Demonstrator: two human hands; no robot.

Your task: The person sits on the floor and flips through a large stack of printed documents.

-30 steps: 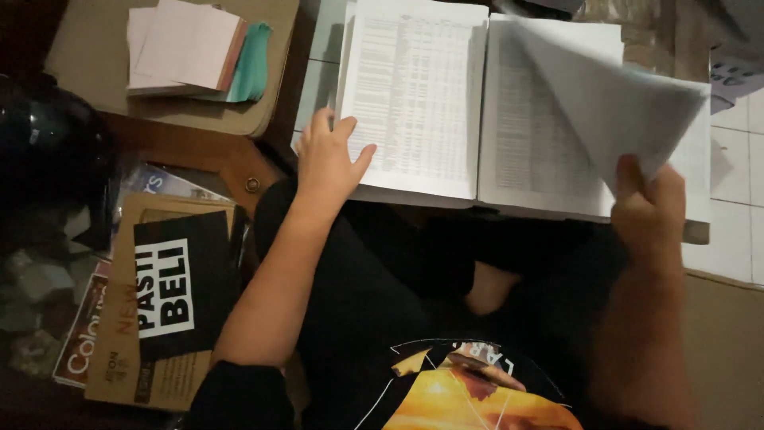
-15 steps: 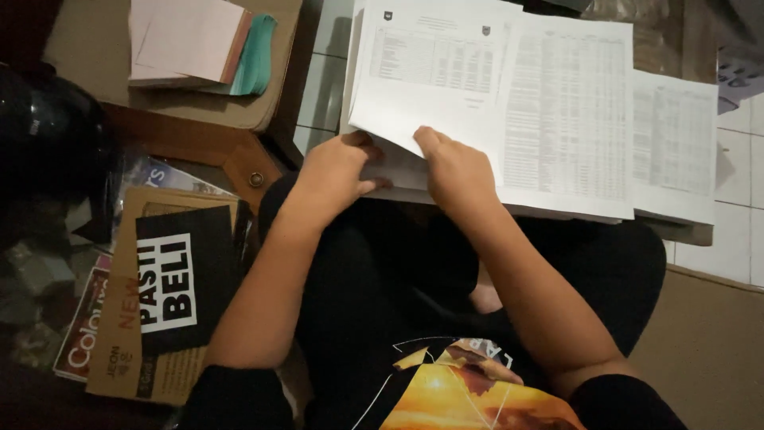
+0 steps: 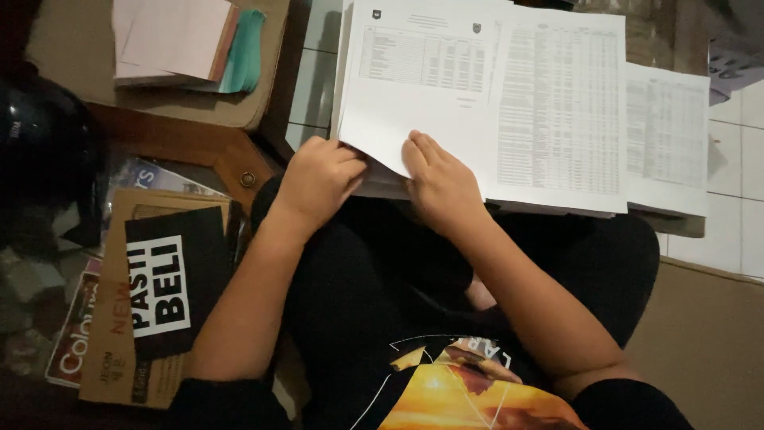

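- Left hand [image 3: 318, 179]: fingers curled on the lower left edge of the top sheet [image 3: 422, 87], pinching its corner.
- Right hand [image 3: 438, 179]: fingers flat on the sheet's lower edge, pressing it down; not clenched.
- Top sheet: lies on the left paper stack [image 3: 557, 111], just beyond the knees.
- Second stack [image 3: 668, 143]: touches the first on the right, overhanging white tiles [image 3: 740, 231].
- Left margin: cardboard box [image 3: 119, 318], pink pad [image 3: 175, 40], dark helmet [image 3: 40, 151]; little free floor.

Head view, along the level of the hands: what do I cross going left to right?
Black helmet → brown cardboard box → left hand → right hand → rightmost printed sheet → white floor tiles.
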